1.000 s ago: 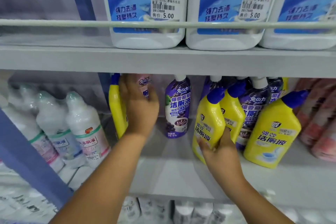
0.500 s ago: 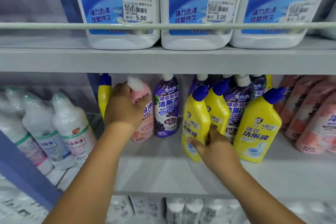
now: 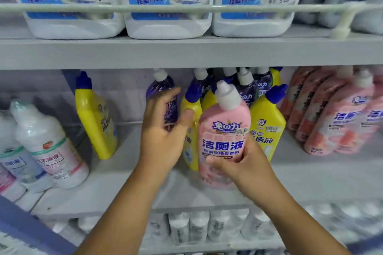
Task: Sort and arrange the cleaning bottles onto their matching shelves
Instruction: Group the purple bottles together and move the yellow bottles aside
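1. The pink toilet-cleaner bottle [image 3: 224, 130], white-capped, is held upright in front of the middle shelf [image 3: 128, 174], ahead of the yellow bottles at its centre.
2. The lower part of this bottle is gripped by the right hand [image 3: 244, 163], with the thumb laid across the label and the fingers wrapped behind it.
3. The left hand [image 3: 163, 130] is raised just left of the pink bottle with its fingers spread and relaxed; nothing is grasped. Whether its thumb touches the bottle cannot be told.
4. A purple bottle [image 3: 165, 97] is seen behind the left hand, partly hidden by the fingers.
5. Yellow bottles with blue caps [image 3: 267, 122] are grouped directly behind the pink bottle, with further purple bottles at the back.
6. A single yellow bottle [image 3: 95, 118] is leaned to the left, well apart from that group.
7. A row of pink bottles [image 3: 339, 122] is stocked at the right end of the shelf.
8. White bottles [image 3: 49, 147] are stored in the neighbouring bay on the left.
9. Large white jugs with blue labels [image 3: 167, 0] are lined up on the upper shelf behind a rail [image 3: 248, 7].
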